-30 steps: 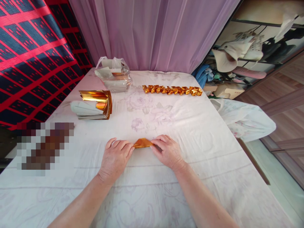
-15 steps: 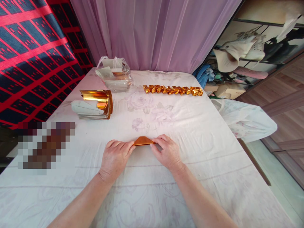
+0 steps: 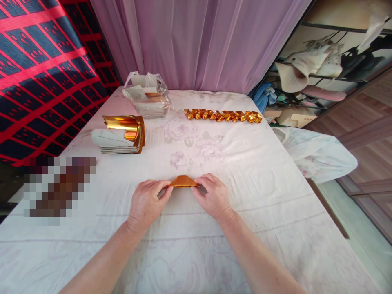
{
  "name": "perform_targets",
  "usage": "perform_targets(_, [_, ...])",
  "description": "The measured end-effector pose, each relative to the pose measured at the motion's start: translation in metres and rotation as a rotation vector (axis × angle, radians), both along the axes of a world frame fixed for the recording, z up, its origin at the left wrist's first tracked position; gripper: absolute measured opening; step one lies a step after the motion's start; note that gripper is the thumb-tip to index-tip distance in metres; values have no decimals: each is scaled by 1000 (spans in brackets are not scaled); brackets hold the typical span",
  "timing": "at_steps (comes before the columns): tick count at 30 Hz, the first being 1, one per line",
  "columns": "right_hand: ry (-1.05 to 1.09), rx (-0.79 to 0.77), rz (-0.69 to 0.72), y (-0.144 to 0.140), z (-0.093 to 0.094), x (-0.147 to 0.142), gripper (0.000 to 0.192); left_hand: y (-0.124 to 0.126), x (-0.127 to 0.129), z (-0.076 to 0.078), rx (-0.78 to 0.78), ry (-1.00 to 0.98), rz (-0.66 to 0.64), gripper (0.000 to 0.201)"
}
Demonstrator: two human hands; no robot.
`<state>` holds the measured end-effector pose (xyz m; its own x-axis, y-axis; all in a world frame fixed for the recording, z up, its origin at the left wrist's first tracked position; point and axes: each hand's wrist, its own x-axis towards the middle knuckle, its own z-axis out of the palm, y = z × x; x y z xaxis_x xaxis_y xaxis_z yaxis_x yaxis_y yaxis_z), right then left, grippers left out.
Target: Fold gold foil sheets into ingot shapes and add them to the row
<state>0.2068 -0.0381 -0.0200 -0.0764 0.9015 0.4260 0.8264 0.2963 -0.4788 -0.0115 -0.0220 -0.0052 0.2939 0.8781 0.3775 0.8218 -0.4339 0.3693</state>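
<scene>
A small folded piece of gold foil paper (image 3: 183, 181) lies on the white sheeted table (image 3: 245, 171) in front of me, showing a low triangular shape. My left hand (image 3: 147, 201) pinches its left end with fingertips. My right hand (image 3: 212, 197) pinches its right end. Both hands rest on the sheet, palms down.
A stack of gold-and-white foil sheets (image 3: 121, 134) sits at the left. Behind it stands a clear plastic bag of sheets (image 3: 148, 99). A row of several folded gold pieces (image 3: 222, 116) lies at the far centre. A blurred patch (image 3: 58, 188) is at left; the table's right edge drops off to a floor.
The foil piece has gone from a flat narrow strip to a raised triangle between my fingertips. Both hands stayed in nearly the same place.
</scene>
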Motion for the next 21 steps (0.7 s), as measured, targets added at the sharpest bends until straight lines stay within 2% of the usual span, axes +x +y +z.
perform_targets(5, [4, -11, -18, 0, 0, -2, 10, 0, 0, -1, 5, 18, -6, 21])
perform_targets(16, [32, -29, -24, 0, 2, -1, 14, 0, -1, -4, 159, 57, -63, 23])
perform_targets(21, [27, -30, -32, -1, 3, -4, 11, 0, 2, -2, 100, 71, -26, 17])
